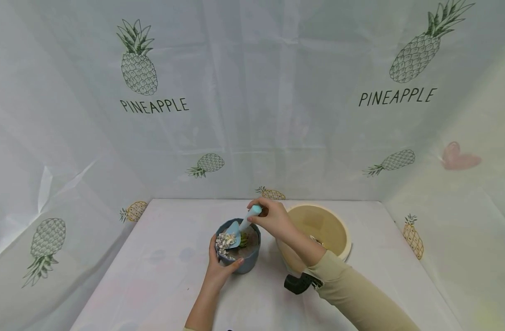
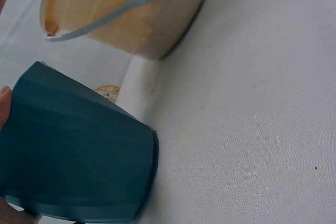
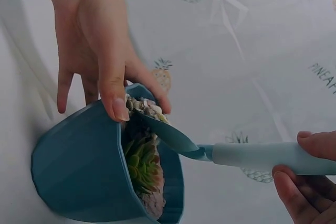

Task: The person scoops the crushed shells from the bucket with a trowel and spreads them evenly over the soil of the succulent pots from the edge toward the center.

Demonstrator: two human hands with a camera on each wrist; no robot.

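A blue-grey plastic flowerpot [image 1: 248,265] stands on the table, holding soil, a green succulent [image 3: 140,167] and pale pebbles [image 1: 222,242] along its left side. My left hand [image 1: 220,269] grips the pot, thumb at the near rim and fingers round the left side. With my right hand [image 1: 273,218] I pinch the pale blue handle [image 3: 257,156] of a small garden trowel. Its blade [image 3: 170,135] slants down inside the pot, beside the succulent, with pebbles on and against it. In the left wrist view, the pot's smooth outer wall [image 2: 79,145] fills the lower left.
Right of the pot stands a cream bucket [image 1: 346,230] with a grey handle [image 2: 139,1], partly behind my right forearm; some small pieces lie inside. A black device [image 1: 297,283] is strapped at my right wrist. Pineapple-print sheeting [image 1: 252,115] hangs behind the white table [image 1: 153,276].
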